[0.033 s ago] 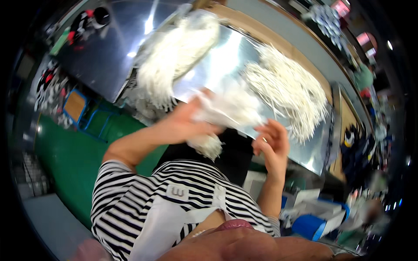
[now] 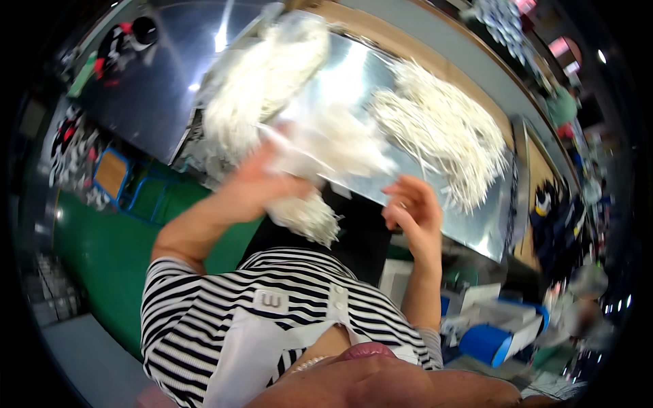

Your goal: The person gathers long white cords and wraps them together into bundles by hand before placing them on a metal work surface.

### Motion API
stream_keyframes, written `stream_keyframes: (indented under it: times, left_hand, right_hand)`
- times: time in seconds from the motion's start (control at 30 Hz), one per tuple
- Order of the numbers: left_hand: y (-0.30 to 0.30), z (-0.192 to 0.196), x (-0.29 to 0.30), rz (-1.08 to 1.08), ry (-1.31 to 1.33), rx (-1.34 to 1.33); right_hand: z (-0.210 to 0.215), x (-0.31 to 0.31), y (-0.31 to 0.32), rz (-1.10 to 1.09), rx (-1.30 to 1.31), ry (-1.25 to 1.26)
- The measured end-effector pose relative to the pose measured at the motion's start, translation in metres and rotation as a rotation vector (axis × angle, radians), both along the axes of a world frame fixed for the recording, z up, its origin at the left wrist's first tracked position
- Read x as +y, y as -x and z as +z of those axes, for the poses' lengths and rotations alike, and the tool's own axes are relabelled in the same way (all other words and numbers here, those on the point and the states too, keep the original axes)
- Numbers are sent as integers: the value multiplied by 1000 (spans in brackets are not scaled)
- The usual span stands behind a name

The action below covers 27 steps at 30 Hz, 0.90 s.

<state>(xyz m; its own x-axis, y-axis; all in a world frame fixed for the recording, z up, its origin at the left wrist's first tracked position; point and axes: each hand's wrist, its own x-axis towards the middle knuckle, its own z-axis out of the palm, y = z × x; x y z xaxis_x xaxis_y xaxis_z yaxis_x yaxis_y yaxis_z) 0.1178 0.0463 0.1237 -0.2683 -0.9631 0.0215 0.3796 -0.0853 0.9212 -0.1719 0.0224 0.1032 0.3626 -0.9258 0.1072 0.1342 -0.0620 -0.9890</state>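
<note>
My left hand (image 2: 262, 180) is closed on a bundle of white cords (image 2: 304, 219), blurred by motion. A whitish, filmy mass (image 2: 340, 146) spreads from the same hand over the table edge; the blur hides whether it is a plastic bag or more cords. To its right, my right hand (image 2: 416, 212) is held up with curled, parted fingers and nothing between them. A ring shows on one of its fingers. Beyond my left hand lies a long heap of white cords (image 2: 265, 81), partly under clear film. A second, loose cord pile (image 2: 445, 129) rests farther right.
The shiny metal table (image 2: 347, 68) has a wooden strip along its back. At left are a dark metal table (image 2: 156, 81), a blue-framed stool (image 2: 112, 170) and the green floor (image 2: 102, 265). White and blue boxes (image 2: 486, 343) stand at lower right.
My left hand has moved left with the cords and the filmy mass. My right hand has come away from that mass, leaving a gap between them.
</note>
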Motion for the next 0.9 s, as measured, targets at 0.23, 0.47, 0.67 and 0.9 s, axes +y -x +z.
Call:
stream_keyframes:
  times: [0.23, 0.47, 0.67, 0.9]
  left_hand:
    - [-77, 80, -37, 178, 389, 236]
    - [-124, 9, -238, 902, 475, -840]
    - [-105, -126, -316, 449, 444, -2027]
    - [-110, -135, -301, 591, 655, -1890]
  right_hand:
    - [-20, -34, -19, 199, 369, 126]
    - [-67, -131, -21, -196, 790, 553]
    - [-104, -198, -28, -334, 1253, 820]
    - [-84, -200, 2, -351, 938, 770]
